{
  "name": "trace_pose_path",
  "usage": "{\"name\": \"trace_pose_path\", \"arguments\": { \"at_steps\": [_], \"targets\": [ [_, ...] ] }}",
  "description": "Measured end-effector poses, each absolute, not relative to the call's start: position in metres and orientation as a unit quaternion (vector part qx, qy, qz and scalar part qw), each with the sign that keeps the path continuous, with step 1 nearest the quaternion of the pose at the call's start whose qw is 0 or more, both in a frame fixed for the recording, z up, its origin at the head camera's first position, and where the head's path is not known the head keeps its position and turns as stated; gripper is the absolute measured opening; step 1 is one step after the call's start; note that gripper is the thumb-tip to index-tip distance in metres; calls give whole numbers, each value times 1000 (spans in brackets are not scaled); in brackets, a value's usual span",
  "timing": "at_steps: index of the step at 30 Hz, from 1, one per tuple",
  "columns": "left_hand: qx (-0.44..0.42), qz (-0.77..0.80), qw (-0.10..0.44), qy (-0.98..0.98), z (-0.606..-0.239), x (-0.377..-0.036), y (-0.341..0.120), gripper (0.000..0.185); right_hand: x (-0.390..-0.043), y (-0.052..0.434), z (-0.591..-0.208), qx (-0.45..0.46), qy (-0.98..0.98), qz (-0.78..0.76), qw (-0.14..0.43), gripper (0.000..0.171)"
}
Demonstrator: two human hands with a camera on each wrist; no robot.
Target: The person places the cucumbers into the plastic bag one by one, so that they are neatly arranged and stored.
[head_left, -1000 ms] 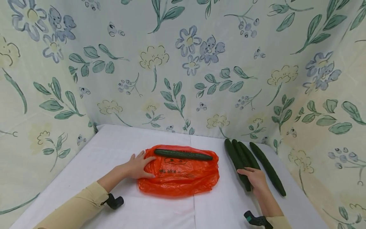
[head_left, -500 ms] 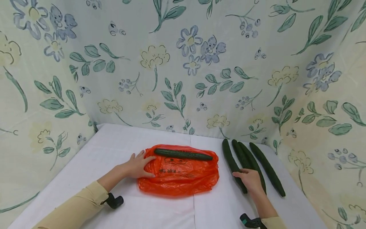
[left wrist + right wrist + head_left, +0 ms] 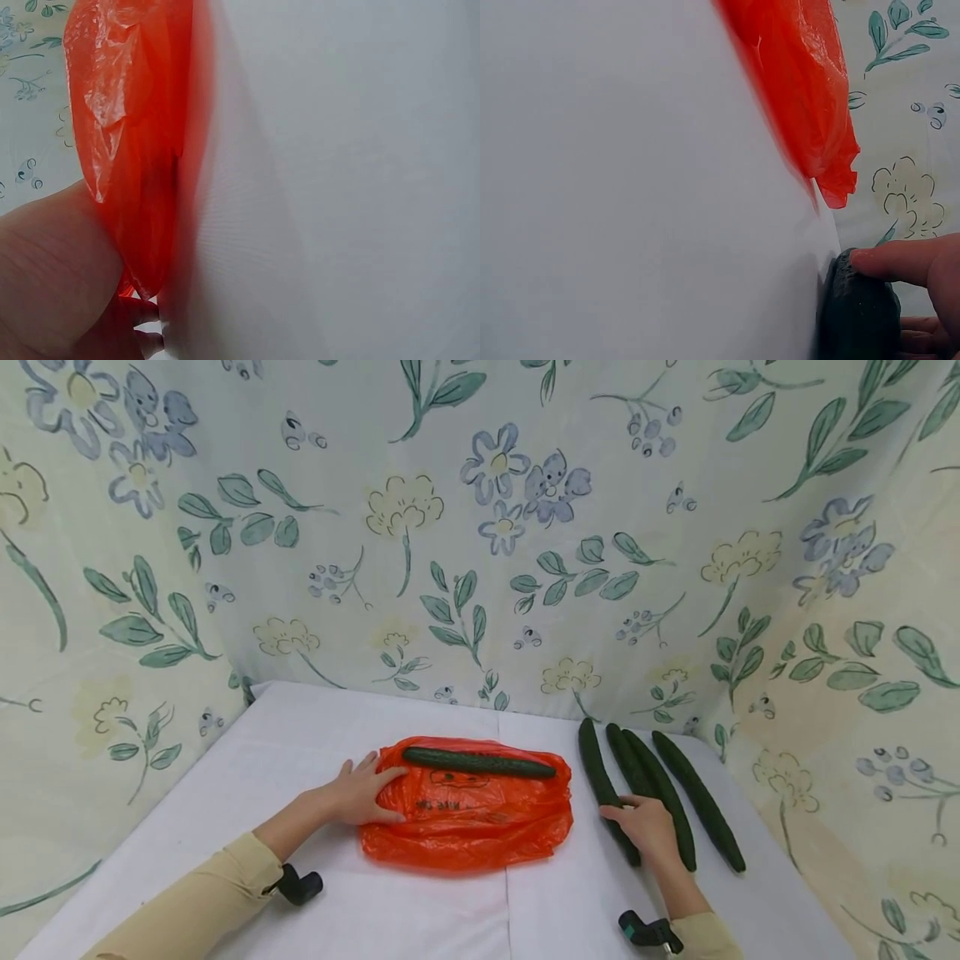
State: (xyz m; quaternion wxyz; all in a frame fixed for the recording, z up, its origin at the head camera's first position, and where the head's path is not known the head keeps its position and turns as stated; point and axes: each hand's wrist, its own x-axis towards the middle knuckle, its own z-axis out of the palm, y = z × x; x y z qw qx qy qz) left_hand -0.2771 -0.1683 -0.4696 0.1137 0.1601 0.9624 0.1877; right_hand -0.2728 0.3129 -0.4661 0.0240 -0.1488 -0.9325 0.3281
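Note:
An orange-red plastic bag [image 3: 465,847] lies flat on the white table, with one dark green cucumber [image 3: 480,762] lying across its far part. My left hand [image 3: 363,795] rests on the bag's left edge with fingers spread; in the left wrist view the bag [image 3: 139,135] partly hides the fingers. To the right of the bag, my right hand [image 3: 647,827] grips a cucumber [image 3: 596,768] between thumb and fingers, near its lower half. The thumb lies on top of this cucumber [image 3: 859,315] in the right wrist view.
Two cucumbers lie side by side right of the held one, the nearer-right one [image 3: 671,793] touching its neighbour [image 3: 630,764]. Farther right is another cucumber [image 3: 701,802]. Floral cloth [image 3: 495,610] hangs behind and beside the white-covered table [image 3: 420,918].
My right hand has slid its cucumber leftward, opening a gap from the neighbouring two. The left hand, the bag and the cucumber on it have stayed put.

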Motion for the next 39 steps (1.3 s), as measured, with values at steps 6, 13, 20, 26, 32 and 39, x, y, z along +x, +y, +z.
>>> {"name": "trace_pose_path", "arguments": {
  "at_steps": [6,13,20,26,32,39],
  "targets": [
    [164,189,114,961,-471,-276,-167,92,-279,310,-472,-158,-933,324,24,72],
    [163,185,110,963,-467,-277,-166,92,-281,306,-467,-170,-926,335,36,73],
    [168,183,107,963,-464,-276,-168,92,-283,304,-466,-182,-917,352,38,74],
    [164,186,109,962,-466,-276,-170,92,-284,302,-471,-176,-916,359,39,72],
    [166,181,108,963,-468,-276,-170,91,-283,300,-474,-167,-913,369,49,68],
    [165,181,109,963,-468,-275,-170,91,-284,300,-469,-174,-892,415,46,66]
  ]
}}
